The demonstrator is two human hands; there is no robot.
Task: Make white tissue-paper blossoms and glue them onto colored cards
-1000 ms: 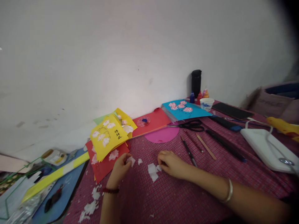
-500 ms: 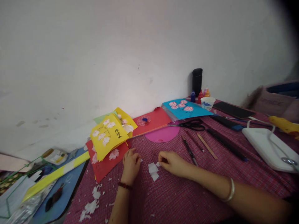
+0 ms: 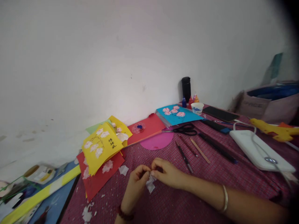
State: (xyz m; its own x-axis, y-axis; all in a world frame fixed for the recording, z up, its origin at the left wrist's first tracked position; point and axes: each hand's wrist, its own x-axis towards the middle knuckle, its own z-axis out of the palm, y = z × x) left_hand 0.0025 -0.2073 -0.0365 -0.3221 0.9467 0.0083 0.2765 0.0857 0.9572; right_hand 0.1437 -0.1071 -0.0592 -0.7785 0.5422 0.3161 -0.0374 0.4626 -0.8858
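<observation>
Meeting at the fingertips, the left hand (image 3: pixel 135 185) and right hand (image 3: pixel 167 175) pinch a tiny white scrap (image 3: pixel 152 170) between them. White paper pieces (image 3: pixel 150 186) show just below, over the checked cloth (image 3: pixel 168 208). Another white piece (image 3: pixel 123 170) lies left, beside the red card (image 3: pixel 93 189); the black-handled scissors (image 3: pixel 187 129) rest farther off, to the right.

A pale, plain wall (image 3: pixel 105 62) fills the upper part of the view, marked with small dark specks and some scuffed patches low on the left. Against it stands a table under a red-purple checked tablecloth (image 3: pixel 173 202). At the left, beside the table, lies a blue surface (image 3: pixel 63 189). A pinkish fabric bag (image 3: pixel 257 105) sits at the right. The light is dim and soft, and the upper right corner is dark.
</observation>
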